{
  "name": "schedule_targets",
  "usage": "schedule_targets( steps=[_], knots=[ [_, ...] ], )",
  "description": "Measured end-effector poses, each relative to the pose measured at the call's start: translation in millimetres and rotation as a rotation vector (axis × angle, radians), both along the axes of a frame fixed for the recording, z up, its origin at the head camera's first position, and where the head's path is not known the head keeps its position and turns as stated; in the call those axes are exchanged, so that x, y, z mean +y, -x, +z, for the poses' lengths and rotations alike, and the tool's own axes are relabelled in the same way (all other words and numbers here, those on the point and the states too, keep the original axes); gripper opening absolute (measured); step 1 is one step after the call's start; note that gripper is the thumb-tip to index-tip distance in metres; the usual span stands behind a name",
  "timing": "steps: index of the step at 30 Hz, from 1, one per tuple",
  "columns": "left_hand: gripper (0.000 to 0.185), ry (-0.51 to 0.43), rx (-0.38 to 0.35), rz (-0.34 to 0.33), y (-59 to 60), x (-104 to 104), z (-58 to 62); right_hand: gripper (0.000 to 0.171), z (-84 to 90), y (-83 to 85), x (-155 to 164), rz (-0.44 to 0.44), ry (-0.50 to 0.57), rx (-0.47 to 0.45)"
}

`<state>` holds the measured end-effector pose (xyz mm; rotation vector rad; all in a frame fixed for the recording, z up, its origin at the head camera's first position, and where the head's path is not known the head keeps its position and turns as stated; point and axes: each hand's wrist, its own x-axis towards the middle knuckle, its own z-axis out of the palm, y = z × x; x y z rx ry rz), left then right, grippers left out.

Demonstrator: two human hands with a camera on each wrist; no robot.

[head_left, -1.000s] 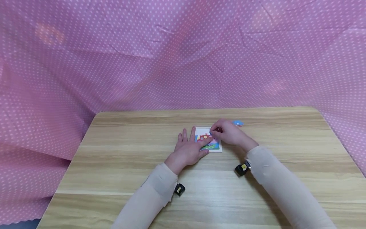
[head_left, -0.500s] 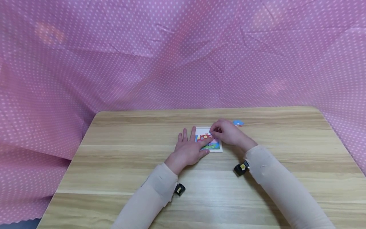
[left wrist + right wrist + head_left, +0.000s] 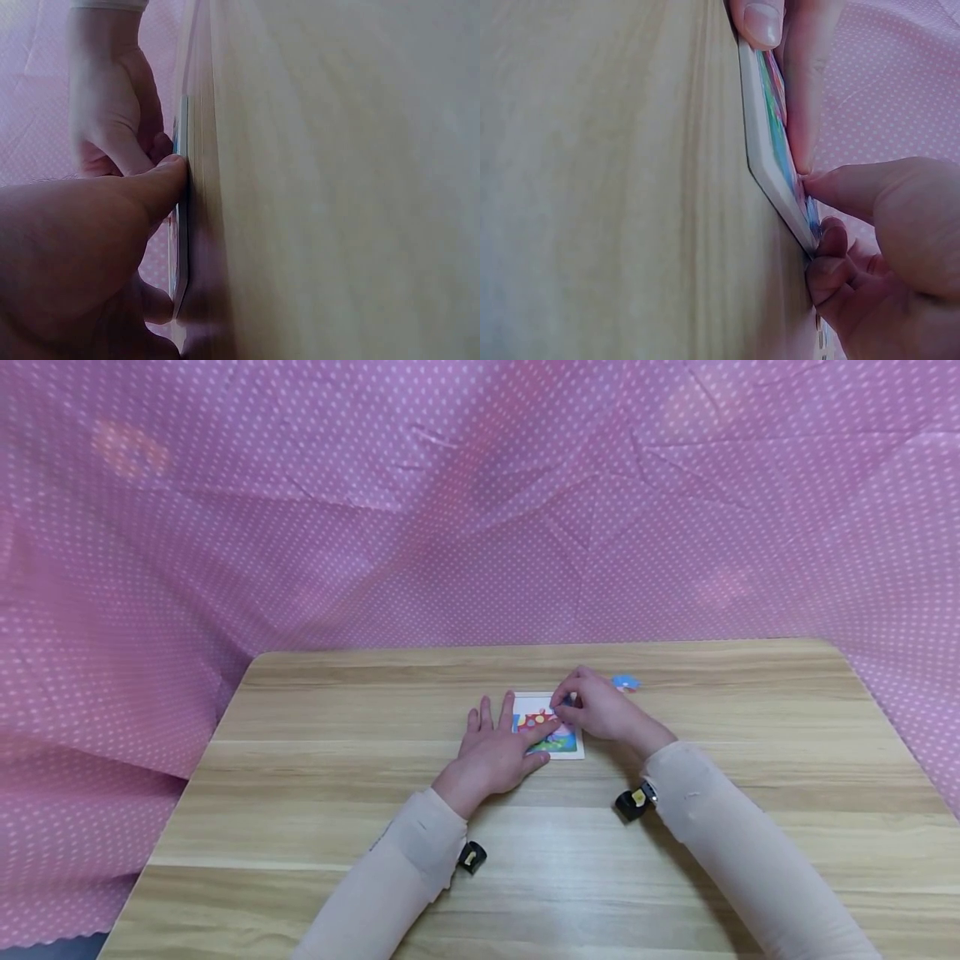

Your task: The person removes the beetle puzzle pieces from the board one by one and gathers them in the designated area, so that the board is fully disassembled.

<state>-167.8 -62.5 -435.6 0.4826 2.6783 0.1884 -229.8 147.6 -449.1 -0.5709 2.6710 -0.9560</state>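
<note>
A small jigsaw puzzle (image 3: 564, 745) with a bright picture lies in a white-edged tray (image 3: 531, 702), whose upper left part shows bare white. My left hand (image 3: 491, 756) rests over its left side with fingers spread, and the index finger presses on the picture. In the left wrist view, the left thumb (image 3: 169, 176) touches the tray's near edge. At the upper right corner my right hand (image 3: 596, 708) pinches a small bluish puzzle piece, mostly hidden by the fingers. In the right wrist view, the right thumb (image 3: 847, 187) meets the picture beside the left index fingertip.
A loose blue puzzle piece (image 3: 625, 682) lies on the wooden table (image 3: 337, 760), just beyond the right hand. Behind the table hangs a pink cloth (image 3: 480, 527) with white dots. Black wrist cameras (image 3: 632, 804) sit low beside both forearms.
The right hand's fingers shift slightly at the puzzle's upper right corner, its knuckles a little higher, and more blue shows between them. The left hand stays in place.
</note>
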Motion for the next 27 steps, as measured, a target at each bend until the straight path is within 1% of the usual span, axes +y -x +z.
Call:
schedule_targets(
  steps=[10,12,16,18,22,27],
  knots=[
    [0.058,-0.007,0.008,-0.001,0.1,-1.1,-1.0,0.01,-1.4,1.0,0.1,-0.007,0.015,-0.004],
    [0.058,-0.014,0.009,-0.001,0.6,-1.3,-1.5,0.016,-2.2,0.9,0.0,-0.005,0.024,0.002],
    [0.057,-0.019,0.014,-0.003,0.0,-1.7,-1.8,0.033,-3.3,0.9,0.5,-0.003,0.038,0.014],
    [0.057,-0.019,0.015,-0.004,-0.5,-1.9,-1.5,0.036,-3.2,0.6,1.2,-0.01,0.039,0.009],
    [0.057,-0.021,0.014,-0.004,-1.4,-1.8,-0.6,0.033,-2.5,-0.6,2.4,-0.021,0.045,0.011],
    [0.057,-0.019,0.013,-0.001,-2.5,-1.5,0.5,0.03,-2.1,-2.8,2.1,-0.004,0.073,0.031]
  ],
)
